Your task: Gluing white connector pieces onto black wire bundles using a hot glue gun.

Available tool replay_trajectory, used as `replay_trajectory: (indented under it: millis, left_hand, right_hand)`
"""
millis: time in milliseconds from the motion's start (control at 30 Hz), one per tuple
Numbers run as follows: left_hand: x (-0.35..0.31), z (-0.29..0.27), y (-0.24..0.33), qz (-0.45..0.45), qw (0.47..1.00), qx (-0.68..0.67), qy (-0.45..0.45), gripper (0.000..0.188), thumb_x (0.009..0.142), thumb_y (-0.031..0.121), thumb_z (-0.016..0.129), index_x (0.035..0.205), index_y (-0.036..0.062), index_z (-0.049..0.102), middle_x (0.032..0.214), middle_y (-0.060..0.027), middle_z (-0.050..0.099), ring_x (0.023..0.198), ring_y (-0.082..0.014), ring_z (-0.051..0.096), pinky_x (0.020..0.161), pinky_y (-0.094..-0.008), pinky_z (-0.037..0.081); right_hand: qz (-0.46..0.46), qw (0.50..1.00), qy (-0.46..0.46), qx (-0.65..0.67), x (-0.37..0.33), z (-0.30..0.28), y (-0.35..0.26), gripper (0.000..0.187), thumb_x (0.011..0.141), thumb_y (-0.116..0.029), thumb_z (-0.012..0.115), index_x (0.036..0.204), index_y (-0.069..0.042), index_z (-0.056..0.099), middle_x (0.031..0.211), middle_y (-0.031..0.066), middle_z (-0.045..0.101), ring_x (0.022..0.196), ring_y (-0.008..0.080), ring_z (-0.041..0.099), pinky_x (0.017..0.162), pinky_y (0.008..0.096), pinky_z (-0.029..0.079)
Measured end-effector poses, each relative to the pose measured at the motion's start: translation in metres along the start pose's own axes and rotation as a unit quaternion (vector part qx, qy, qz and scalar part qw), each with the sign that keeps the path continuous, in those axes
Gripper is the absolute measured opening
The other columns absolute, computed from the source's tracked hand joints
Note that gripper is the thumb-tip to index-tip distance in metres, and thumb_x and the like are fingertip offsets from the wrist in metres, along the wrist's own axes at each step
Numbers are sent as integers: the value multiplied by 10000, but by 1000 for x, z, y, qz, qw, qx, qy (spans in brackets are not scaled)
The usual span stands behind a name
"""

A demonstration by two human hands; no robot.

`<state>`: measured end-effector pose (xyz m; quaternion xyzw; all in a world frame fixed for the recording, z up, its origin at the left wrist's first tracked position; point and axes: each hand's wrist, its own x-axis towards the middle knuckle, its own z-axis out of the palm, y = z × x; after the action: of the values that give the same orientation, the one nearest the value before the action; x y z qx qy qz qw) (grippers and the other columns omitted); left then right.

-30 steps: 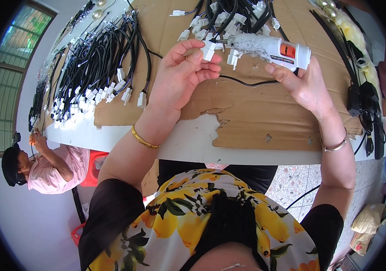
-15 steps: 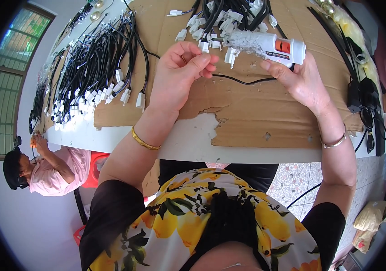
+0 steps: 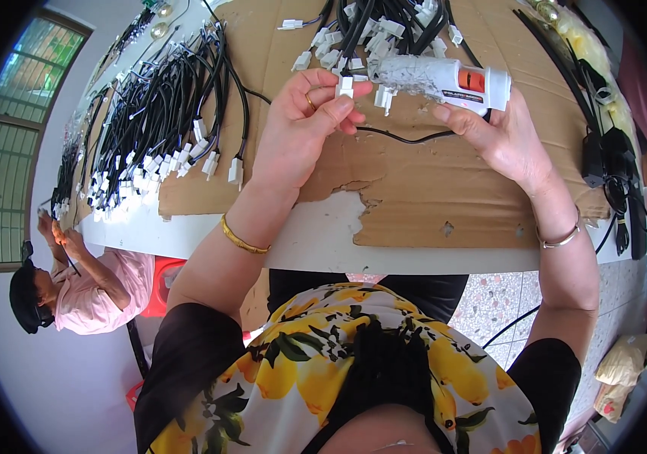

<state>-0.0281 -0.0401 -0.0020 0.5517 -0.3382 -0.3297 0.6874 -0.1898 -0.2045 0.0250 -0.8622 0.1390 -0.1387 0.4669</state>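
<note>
My left hand pinches a white plug connector on the end of a black cable. In my right hand is a white and orange glue gun, its front part wrapped in ragged clear material. Its tip points left and sits close by the connector; whether they touch I cannot tell. Beyond my hands lies a bundle of black cables with white connectors. On the left a large pile of similar cables has its connectors toward me.
Torn cardboard covers much of the white table. A thin black cord runs toward the glue gun. Black adapters and yellowish plastic bags lie at right. A co-worker in a pink shirt sits at left, holding something thin.
My left hand has tilted slightly, so the connector shows more fully. The glue gun has shifted a little. The co-worker has raised a second hand to the held thing.
</note>
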Motion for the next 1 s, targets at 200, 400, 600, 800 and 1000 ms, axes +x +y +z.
replay_trajectory:
  millis: [200,400,600,800,1000]
  left_hand:
    - [0,-3,-4,4,1000,-11,5,172,824,7,491,986,-18,439,992,-136,591,725,-160,577,667,-261,484]
    - [0,-2,-4,6,999,-33,34,167,826,-6,489,991,-32,477,922,-116,567,779,-217,606,719,-307,518]
    - [0,0,-3,6,999,-41,24,177,822,-13,495,998,-21,473,909,-117,563,807,-239,608,718,-314,521]
    - [2,-1,-2,2,998,-61,19,163,826,-18,481,981,0,433,927,-144,582,807,-265,607,712,-327,520]
    - [2,0,-2,-1,997,-71,20,143,832,-21,466,967,4,427,941,-154,579,809,-271,607,720,-338,518]
  right_hand:
    - [0,1000,-3,-10,1,-1,0,320,798,-95,597,1063,40,479,886,57,601,812,88,553,709,222,457]
    - [-3,999,0,38,0,-1,-2,295,802,-91,593,1045,36,485,885,57,600,813,92,556,717,226,457]
    - [5,1000,-5,-9,1,-3,0,274,804,-72,585,1041,29,490,891,46,601,823,82,546,728,224,453]
    - [-5,1000,-2,14,1,-4,1,264,803,-48,572,1043,26,491,905,45,598,826,79,545,729,220,450]
    - [-4,999,-5,41,0,-6,0,259,802,-31,560,1045,27,490,912,46,596,837,79,550,733,223,450]
